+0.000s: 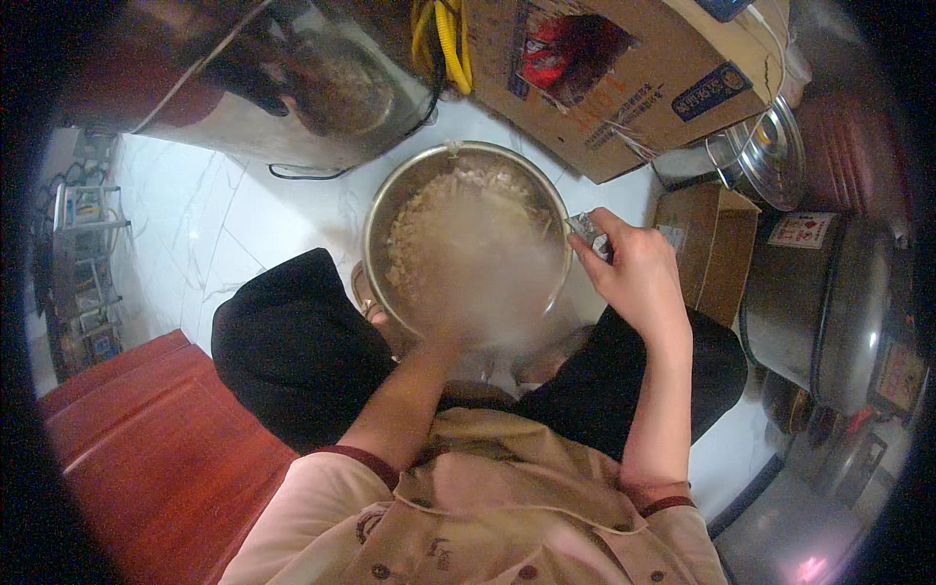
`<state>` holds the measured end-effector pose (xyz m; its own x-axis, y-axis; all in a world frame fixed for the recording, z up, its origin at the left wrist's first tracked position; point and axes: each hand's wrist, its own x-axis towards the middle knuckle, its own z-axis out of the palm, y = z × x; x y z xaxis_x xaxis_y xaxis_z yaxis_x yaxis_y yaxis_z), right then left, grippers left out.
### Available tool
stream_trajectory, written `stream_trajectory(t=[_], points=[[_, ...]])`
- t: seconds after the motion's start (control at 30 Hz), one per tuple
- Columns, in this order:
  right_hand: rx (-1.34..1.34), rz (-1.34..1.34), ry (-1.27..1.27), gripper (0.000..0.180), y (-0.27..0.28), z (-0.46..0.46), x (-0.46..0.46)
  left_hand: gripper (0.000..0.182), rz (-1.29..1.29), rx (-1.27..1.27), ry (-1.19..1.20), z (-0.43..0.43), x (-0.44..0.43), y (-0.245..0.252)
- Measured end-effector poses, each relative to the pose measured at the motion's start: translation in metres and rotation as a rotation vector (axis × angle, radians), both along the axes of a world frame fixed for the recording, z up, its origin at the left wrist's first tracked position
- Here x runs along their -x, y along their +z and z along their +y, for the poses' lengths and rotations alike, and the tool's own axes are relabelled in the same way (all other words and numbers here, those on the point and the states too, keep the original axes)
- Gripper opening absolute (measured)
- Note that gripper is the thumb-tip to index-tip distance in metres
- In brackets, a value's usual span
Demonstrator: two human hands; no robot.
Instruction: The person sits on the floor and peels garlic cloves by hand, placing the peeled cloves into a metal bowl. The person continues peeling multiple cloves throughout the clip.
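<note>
A large round metal pot (374, 219) sits on the floor between the person's knees. Pale, chunky, shredded-looking food (439, 212) fills much of it. My left forearm reaches over the near rim, and my left hand (457, 322) is lost in a blurred, hazy patch over the food; its fingers cannot be made out. At the pot's right rim, my right hand (632, 252) pinches a crumpled silvery piece (585, 225), perhaps foil or a wrapper, between thumb and fingers. Whether this piece is fixed to the rim is unclear.
Beyond the pot stand a shiny metal bin (241, 121) and a printed cardboard box (578, 88). To the right are a smaller box (706, 248), a lidded pot (768, 157) and a dark metal container (797, 292). Reddish wooden furniture (168, 431) lies left, near a metal rack (88, 248).
</note>
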<state>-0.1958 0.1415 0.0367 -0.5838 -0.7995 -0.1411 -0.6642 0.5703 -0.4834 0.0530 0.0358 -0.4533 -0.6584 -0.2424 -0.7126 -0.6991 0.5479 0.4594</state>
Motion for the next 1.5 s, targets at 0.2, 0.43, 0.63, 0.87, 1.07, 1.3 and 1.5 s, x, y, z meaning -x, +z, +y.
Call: stream_trajectory(t=[0.2, 0.43, 0.63, 0.87, 1.07, 1.3, 1.5], points=[[-0.017, 0.02, 0.019, 0.025, -0.001, -0.003, 0.0, 0.032, 0.476, -0.333, 0.54, -0.028, 0.05, 0.076], [-0.026, -0.1, -0.029, 0.035, 0.002, -0.003, -0.01, 0.043, 0.699, -1.229, 1.064, -0.056, 0.095, 0.245], [0.069, -0.371, -0.036, 0.028, 0.005, -0.004, -0.018, 0.045, 0.854, -1.311, 0.964, -0.053, 0.088, 0.357], [0.385, -0.644, 0.002, 0.026, 0.015, -0.007, -0.044, 0.039, 1.029, -1.11, 0.881, -0.033, 0.041, 0.427], [0.347, -0.665, 0.04, 0.028, 0.012, -0.015, -0.065, 0.041, 0.996, -0.608, 0.759, -0.027, 0.036, 0.456], [0.32, -0.439, 0.053, 0.032, 0.008, -0.022, -0.069, 0.046, 1.015, -0.542, 0.75, -0.023, 0.044, 0.457], [0.331, -0.278, 0.06, 0.032, -0.003, -0.026, -0.07, 0.049, 0.953, -0.711, 0.96, -0.019, 0.045, 0.456]])
